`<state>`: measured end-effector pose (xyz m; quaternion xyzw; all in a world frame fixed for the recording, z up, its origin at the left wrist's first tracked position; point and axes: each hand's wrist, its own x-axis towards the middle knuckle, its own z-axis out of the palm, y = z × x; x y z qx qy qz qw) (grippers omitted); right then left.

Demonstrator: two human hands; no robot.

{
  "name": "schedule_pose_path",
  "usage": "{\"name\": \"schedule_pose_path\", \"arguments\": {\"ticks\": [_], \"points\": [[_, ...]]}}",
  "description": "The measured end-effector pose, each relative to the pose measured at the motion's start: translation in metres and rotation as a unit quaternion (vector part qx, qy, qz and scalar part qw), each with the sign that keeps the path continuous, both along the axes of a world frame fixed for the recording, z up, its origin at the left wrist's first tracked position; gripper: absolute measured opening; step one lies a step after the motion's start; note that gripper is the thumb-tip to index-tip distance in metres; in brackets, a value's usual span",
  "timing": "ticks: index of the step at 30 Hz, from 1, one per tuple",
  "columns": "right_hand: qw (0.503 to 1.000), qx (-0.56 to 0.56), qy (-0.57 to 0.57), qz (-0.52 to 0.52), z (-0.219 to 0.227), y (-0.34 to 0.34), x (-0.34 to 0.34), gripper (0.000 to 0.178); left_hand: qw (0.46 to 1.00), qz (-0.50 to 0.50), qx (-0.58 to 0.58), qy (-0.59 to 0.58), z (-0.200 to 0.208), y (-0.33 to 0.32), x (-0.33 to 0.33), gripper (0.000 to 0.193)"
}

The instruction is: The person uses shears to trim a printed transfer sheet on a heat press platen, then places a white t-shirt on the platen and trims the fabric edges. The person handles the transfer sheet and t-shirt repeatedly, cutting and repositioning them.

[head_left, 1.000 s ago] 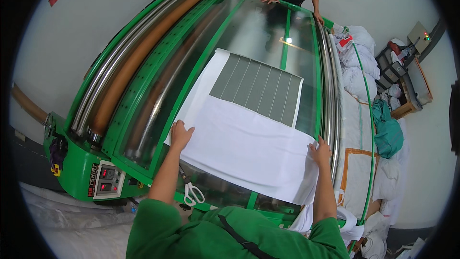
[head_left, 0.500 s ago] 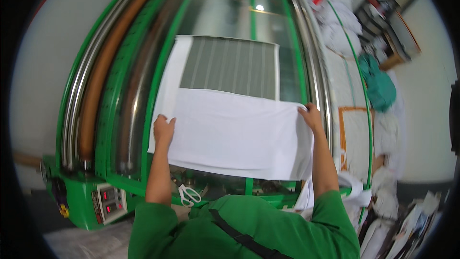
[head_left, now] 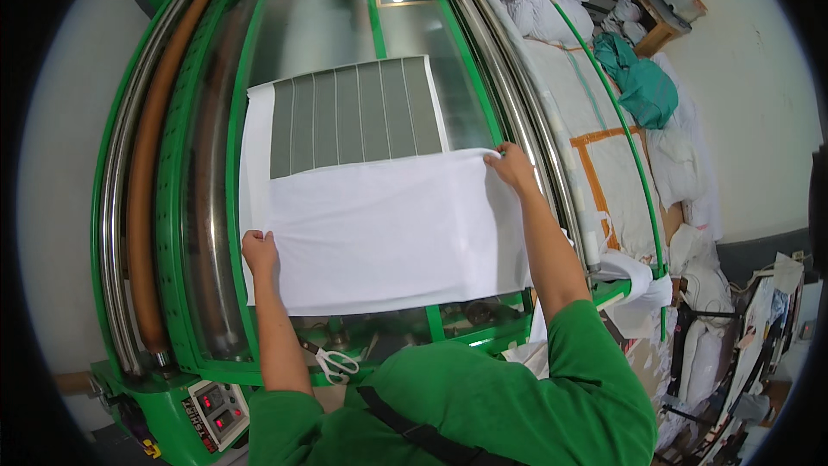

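A white cloth (head_left: 388, 237) lies spread over the near part of a sheet printed in grey with thin pale stripes (head_left: 354, 116). The sheet's white margin shows along its left side. My right hand (head_left: 513, 166) pinches the cloth's far right corner between thumb and fingers. At the left edge of the cloth, my left hand (head_left: 260, 252) is closed with thumb and fingertips together on the fabric. The cloth hangs in soft folds below my right hand. Beneath both is the clear top of a green-framed roller machine (head_left: 237, 198).
White-handled scissors (head_left: 335, 365) lie at the machine's near edge. An orange-brown roller (head_left: 168, 173) runs along the left, above a control panel (head_left: 218, 414) with red lights. Steel rollers (head_left: 509, 78) line the right side. Beyond them are white bundles (head_left: 548, 4) and a green cloth (head_left: 638, 82).
The view has turned, so the machine and cloth appear further left. Both hands keep their hold on the cloth. Its far edge now rises toward my right hand instead of dropping.
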<state>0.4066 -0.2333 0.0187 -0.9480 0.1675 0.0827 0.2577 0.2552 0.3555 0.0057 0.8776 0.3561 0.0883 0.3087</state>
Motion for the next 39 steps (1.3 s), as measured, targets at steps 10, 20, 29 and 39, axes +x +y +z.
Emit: {"name": "schedule_pose_path", "arguments": {"ticks": [10, 20, 29, 39], "points": [[0.988, -0.102, -0.119, 0.002, -0.001, 0.031, -0.015, 0.052, 0.999, -0.036, 0.006, -0.015, 0.010, 0.009, -0.017, 0.044], [0.963, -0.128, -0.163, 0.170, 0.010, 0.048, -0.258, 0.056, 0.981, -0.115, -0.122, 0.100, -0.007, 0.053, -0.139, 0.052], [0.962, -0.195, -0.062, 0.179, 0.019, 0.043, -0.301, 0.078, 0.991, -0.111, -0.067, 0.024, -0.024, 0.060, -0.141, 0.038], [0.968, -0.179, -0.069, 0.160, 0.027, 0.045, -0.308, 0.091, 0.970, -0.201, 0.010, 0.134, -0.028, 0.071, -0.139, 0.064]]}}
